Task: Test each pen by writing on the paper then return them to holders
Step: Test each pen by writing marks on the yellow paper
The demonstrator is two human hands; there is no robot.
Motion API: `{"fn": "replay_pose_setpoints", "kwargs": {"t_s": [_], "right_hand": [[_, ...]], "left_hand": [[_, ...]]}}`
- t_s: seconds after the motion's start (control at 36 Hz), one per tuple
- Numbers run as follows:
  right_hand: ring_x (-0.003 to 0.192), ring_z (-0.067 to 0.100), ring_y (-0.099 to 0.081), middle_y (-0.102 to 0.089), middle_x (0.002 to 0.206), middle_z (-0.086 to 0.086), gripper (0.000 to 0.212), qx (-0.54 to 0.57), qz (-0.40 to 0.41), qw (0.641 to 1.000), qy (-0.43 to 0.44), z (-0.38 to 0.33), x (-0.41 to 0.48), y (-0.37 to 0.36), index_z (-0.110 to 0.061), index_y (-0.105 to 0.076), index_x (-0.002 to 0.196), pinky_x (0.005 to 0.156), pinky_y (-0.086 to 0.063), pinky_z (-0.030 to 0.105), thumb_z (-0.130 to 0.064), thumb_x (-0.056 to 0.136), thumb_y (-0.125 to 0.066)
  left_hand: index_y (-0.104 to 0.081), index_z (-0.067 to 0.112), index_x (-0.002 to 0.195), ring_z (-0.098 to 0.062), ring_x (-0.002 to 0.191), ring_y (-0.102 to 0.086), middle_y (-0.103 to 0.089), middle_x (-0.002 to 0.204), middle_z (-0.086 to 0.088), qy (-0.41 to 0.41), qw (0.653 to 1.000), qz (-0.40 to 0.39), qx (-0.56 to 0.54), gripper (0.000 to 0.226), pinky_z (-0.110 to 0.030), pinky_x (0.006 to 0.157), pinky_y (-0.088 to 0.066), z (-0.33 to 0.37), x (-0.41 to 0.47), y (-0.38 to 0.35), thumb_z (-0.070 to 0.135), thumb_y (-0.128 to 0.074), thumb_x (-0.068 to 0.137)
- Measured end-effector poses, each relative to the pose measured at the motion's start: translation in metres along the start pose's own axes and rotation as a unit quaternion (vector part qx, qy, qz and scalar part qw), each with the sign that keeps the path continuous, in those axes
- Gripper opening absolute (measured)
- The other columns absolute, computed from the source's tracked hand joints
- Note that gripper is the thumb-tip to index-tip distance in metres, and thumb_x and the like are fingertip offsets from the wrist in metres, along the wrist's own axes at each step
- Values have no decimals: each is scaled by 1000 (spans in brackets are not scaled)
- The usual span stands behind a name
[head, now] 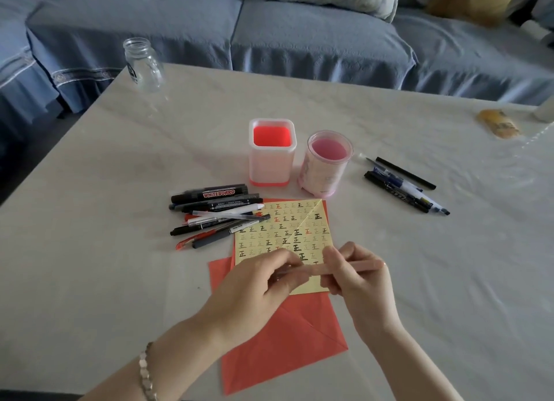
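Both my hands hold one pale pink pen level above the yellow paper, which is covered in written marks and lies on a red sheet. My left hand pinches the pen's left end; my right hand grips its right part. A heap of several pens and markers lies left of the paper. Three more pens lie to the right. A square red-bottomed holder and a round pink holder stand behind the paper with no pens in them.
A clear glass jar stands at the table's far left corner. A yellow packet lies at the far right. A blue sofa runs behind the white table.
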State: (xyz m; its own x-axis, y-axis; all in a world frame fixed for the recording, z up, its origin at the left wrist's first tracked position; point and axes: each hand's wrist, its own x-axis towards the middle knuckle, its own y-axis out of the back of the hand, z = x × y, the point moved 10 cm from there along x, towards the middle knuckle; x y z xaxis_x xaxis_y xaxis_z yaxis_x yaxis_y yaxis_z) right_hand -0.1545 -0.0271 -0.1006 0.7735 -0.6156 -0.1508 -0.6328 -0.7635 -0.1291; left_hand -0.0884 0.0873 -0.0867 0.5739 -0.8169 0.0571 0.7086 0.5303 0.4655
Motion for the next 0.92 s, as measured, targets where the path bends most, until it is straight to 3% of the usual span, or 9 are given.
{"fn": "replay_pose_setpoints", "kwargs": {"t_s": [0.08,0.17,0.28,0.36,0.44,0.5,0.67,0.81,0.92], "right_hand": [[36,9,-46,-51,38,3,29,-11,-5,1000,19,-6,3,4,-5,-47,48,39,-36,16,-18,66,-66],[36,11,-48,-53,39,5,28,-17,-27,999,34,-11,7,9,-19,-52,42,38,-37,18,-28,59,-72],[36,12,-49,-56,41,5,27,-24,-69,996,57,-23,11,10,-25,-53,42,37,-37,18,-39,54,-74],[35,12,-49,-56,40,5,24,-20,-65,996,60,-24,15,16,-26,-53,41,37,-36,17,-37,56,-68],[35,11,-46,-52,39,3,26,-13,-27,999,42,-15,17,25,-23,-50,40,37,-35,17,-38,54,-67],[36,11,-45,-51,39,3,28,9,2,1000,23,-7,16,29,-22,-47,40,37,-35,18,-37,53,-67],[39,8,-42,-51,42,-2,50,-51,44,998,11,-6,22,29,-19,-51,37,41,-34,17,-4,83,-62],[44,7,-47,-63,55,-3,20,-236,-61,968,-61,11,49,19,-14,-65,78,47,-38,16,-28,90,-55],[70,18,-57,-65,76,3,25,-388,75,918,-28,5,90,77,-12,-66,87,57,-39,26,-33,91,-53]], "left_hand": [[-61,25,78,-6,52,-38,-46,56,12,57,995,-43,-69,30,-22,52,-30,-3,7,-9,54,-52,84],[-62,14,75,-10,48,-35,-44,50,10,129,973,-115,-151,30,-20,48,-28,-4,17,-21,42,-59,83],[-57,12,70,-9,43,-23,-35,48,5,216,903,-245,-280,27,-17,39,-21,4,16,-46,37,-58,79],[-56,11,69,-6,39,-24,-33,47,6,218,891,-245,-314,27,-16,39,-21,11,19,-54,37,-57,76],[-61,14,72,-5,43,-34,-43,48,7,104,976,-137,-131,33,-15,45,-29,13,32,-40,45,-55,82],[-63,15,80,-6,49,-39,-50,56,-1,9,996,-86,-3,41,-17,49,-29,20,35,-35,53,-48,84],[-59,17,90,-4,64,-52,-61,74,9,-110,986,-21,125,34,-18,56,-38,25,36,-26,46,-42,92],[-60,18,87,-8,58,-51,-59,69,11,-97,962,42,252,10,-19,52,-35,-5,43,-3,25,-56,91],[-63,10,85,-11,63,-53,-60,75,4,-25,932,150,329,11,-21,60,-40,-42,39,41,6,-71,77]]}}
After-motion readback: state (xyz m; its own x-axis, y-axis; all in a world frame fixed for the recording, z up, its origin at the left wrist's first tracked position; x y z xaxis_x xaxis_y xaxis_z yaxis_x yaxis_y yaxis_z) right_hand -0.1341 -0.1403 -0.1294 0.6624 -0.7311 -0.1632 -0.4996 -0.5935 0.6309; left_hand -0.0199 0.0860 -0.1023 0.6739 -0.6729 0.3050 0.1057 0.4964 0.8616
